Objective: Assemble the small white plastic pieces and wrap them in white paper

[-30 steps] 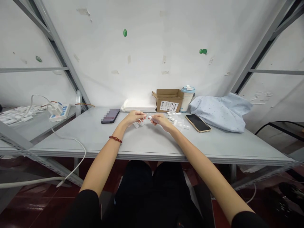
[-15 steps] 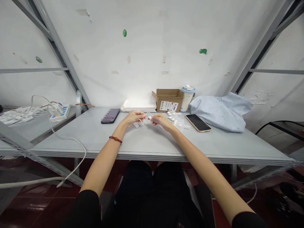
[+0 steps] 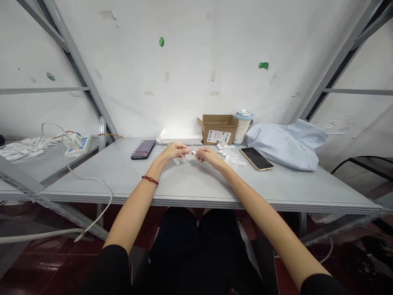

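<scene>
My left hand [image 3: 172,153] and my right hand [image 3: 208,157] meet above the middle of the grey table [image 3: 123,176], fingertips almost touching. Both pinch a small white part [image 3: 192,150] between them; its shape is too small to make out. A red bead bracelet [image 3: 150,179] circles my left wrist. More small white pieces [image 3: 226,155] lie scattered on the table just right of my right hand, some in clear wrappers.
A dark phone [image 3: 143,149] lies at left, a gold-edged phone [image 3: 256,158] at right. Behind stand a white tray [image 3: 179,137], an open cardboard box [image 3: 218,130], a blue-lidded cup [image 3: 242,126] and a pale blue cloth bundle [image 3: 285,143]. A power strip [image 3: 77,145] with cable sits far left.
</scene>
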`<state>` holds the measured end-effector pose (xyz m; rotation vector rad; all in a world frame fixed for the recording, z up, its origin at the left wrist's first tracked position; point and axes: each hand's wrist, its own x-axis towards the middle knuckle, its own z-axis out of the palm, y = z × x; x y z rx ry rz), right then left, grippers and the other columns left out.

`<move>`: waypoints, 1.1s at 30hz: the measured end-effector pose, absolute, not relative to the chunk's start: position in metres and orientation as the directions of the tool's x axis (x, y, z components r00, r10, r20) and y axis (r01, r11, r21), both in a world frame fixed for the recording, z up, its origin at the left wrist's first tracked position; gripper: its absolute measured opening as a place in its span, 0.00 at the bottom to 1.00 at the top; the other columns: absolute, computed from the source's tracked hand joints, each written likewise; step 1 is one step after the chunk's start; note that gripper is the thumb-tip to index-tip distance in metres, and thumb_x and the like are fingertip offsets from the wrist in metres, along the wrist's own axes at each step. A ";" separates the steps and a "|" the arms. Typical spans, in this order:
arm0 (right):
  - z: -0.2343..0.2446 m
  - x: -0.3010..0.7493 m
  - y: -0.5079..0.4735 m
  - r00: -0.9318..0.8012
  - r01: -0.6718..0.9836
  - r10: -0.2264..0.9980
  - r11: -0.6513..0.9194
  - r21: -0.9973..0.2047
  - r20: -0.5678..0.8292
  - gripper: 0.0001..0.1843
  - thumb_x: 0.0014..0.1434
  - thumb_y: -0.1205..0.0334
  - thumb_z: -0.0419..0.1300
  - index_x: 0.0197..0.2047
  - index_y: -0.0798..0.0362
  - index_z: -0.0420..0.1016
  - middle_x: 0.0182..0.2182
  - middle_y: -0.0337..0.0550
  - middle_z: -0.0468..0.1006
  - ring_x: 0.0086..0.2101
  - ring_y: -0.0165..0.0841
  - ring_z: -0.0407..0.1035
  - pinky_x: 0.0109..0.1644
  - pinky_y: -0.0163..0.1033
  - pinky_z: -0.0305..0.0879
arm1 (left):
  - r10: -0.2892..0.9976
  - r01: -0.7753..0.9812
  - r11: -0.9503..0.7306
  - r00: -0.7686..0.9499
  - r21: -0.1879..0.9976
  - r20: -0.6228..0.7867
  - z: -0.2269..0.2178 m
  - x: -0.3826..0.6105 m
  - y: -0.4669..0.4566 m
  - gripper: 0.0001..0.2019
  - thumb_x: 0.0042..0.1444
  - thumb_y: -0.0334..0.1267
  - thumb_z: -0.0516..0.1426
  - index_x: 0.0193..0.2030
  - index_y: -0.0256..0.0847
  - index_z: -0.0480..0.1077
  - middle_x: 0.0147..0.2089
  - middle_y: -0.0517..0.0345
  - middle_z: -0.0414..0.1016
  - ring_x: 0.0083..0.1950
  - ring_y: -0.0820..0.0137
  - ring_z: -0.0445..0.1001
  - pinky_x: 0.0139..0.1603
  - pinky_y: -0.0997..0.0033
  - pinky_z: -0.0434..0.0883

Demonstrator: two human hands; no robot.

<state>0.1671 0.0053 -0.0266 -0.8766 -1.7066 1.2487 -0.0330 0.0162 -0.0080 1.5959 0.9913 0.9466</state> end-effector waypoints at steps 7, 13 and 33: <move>-0.022 0.168 0.000 -0.418 0.075 0.884 0.264 -0.961 0.210 0.15 0.52 0.53 0.57 0.21 0.55 0.68 0.21 0.37 0.68 0.21 0.25 0.55 0.28 0.35 0.56 | 0.931 0.146 -0.170 0.348 0.975 0.110 -0.010 -0.032 0.018 0.18 0.37 0.47 0.69 0.30 0.35 0.76 0.32 0.52 0.75 0.28 0.74 0.67 0.27 0.73 0.61; -0.022 0.168 0.000 -0.419 0.103 0.887 0.260 -0.960 0.195 0.14 0.52 0.55 0.57 0.21 0.55 0.68 0.21 0.37 0.69 0.21 0.24 0.55 0.27 0.34 0.55 | 0.925 0.147 -0.201 0.353 0.969 0.138 -0.015 -0.030 0.020 0.14 0.39 0.44 0.68 0.28 0.35 0.77 0.29 0.52 0.76 0.27 0.74 0.67 0.27 0.72 0.62; -0.025 0.169 0.005 -0.435 0.057 0.876 0.259 -0.964 0.210 0.15 0.51 0.52 0.59 0.23 0.55 0.69 0.23 0.37 0.70 0.21 0.23 0.56 0.27 0.34 0.55 | 0.926 0.141 -0.143 0.368 0.980 0.083 -0.010 -0.031 0.017 0.17 0.42 0.48 0.67 0.29 0.34 0.77 0.34 0.49 0.77 0.29 0.74 0.68 0.29 0.72 0.63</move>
